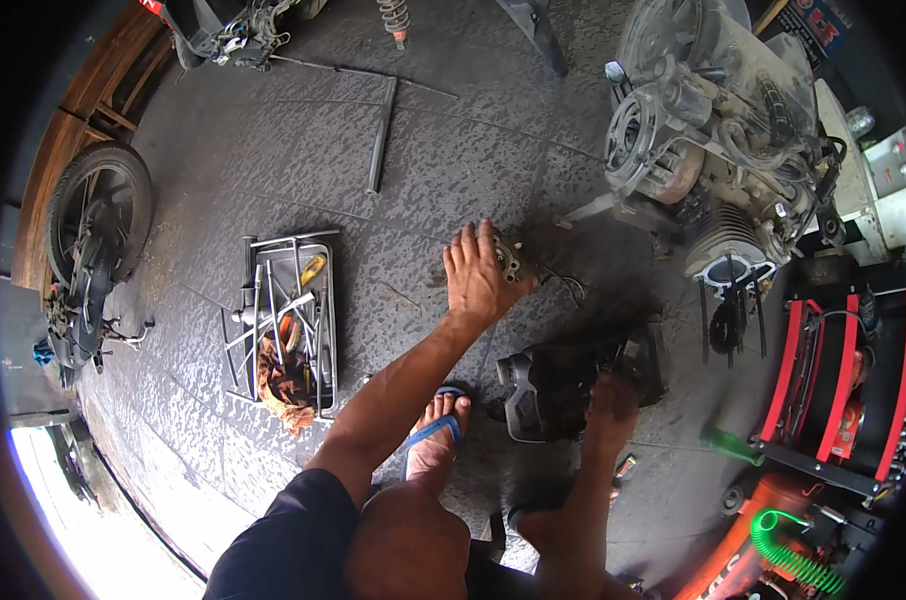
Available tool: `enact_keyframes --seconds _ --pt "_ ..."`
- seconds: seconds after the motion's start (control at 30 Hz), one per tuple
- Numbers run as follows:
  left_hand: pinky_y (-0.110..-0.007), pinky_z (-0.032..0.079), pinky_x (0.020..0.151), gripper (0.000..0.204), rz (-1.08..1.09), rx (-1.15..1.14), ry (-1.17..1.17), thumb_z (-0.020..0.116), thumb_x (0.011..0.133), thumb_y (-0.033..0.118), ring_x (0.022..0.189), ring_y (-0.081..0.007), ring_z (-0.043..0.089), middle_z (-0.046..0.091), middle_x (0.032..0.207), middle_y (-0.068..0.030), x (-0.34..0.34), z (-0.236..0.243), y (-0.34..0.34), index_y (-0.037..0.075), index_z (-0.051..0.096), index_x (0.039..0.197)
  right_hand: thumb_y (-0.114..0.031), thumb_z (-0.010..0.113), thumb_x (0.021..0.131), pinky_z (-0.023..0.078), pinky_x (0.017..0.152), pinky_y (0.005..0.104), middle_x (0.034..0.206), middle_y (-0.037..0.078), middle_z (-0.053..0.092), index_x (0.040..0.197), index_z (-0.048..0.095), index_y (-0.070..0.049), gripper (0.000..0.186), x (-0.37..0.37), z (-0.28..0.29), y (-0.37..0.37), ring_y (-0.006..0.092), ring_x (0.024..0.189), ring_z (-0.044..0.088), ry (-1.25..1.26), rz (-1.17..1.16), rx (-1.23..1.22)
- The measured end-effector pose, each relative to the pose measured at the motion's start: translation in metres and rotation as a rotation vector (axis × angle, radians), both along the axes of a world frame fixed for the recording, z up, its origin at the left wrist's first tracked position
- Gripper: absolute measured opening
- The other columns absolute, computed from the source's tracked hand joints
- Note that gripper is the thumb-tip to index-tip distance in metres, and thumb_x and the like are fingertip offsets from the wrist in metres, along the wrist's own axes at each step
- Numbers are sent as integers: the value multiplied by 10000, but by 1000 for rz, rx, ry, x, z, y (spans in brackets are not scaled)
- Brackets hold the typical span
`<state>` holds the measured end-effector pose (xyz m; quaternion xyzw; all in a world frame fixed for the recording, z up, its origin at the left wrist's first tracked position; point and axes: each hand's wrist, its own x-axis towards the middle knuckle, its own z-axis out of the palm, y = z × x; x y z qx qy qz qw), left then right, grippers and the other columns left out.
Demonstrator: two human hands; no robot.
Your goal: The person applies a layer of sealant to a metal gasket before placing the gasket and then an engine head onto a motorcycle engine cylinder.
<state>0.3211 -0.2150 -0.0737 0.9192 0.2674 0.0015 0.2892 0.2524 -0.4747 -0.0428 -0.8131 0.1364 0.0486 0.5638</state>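
Note:
My left hand [478,270] reaches over a small metal engine part [510,262] on the floor, fingers stretched out across it, with some thin black wire [568,285] beside it. My right hand [610,400] is at a dark tray [650,335] holding grimy metal parts, including a grey casting [521,395]; its fingertips are blurred, and I cannot tell what they hold. A metal tool tray [328,300] lies to the left, with wrenches, a yellow-handled tool [313,267] and a dirty orange rag [288,405] in it.
A motorcycle engine [708,150] stands upper right, above a red-and-black tool cart [851,350]. An orange cylinder [733,550] with a green coiled hose and a green bottle [733,445] sit lower right. A motorcycle [91,265] is left; a metal bar [383,135] lies ahead.

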Motion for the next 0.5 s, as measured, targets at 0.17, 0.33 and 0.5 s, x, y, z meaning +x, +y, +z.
enact_keyframes --seconds 0.17,0.33,0.5 --pt "-381 514 909 620 533 -455 -561 699 902 426 987 -286 649 660 1130 -223 -20 -49 61 -83 582 1235 -218 627 941 403 516 253 739 16 594 948 659 -29 192 8 2 17 86 597 521 121 -29 83" --pt "-392 551 783 600 564 -265 -319 628 934 505 738 -297 661 686 953 -235 -40 -28 76 -84 683 1032 -199 618 962 371 455 226 738 3 576 957 647 -56 146 16 7 28 56 536 472 220 -57 170" --pt "-589 336 1119 1224 458 -184 179 722 754 700 1461 -479 179 162 1598 -275 -6 7 2 28 108 1572 -194 634 943 373 449 224 750 11 578 979 656 -18 181 12 -8 35 54 547 475 231 -68 257"
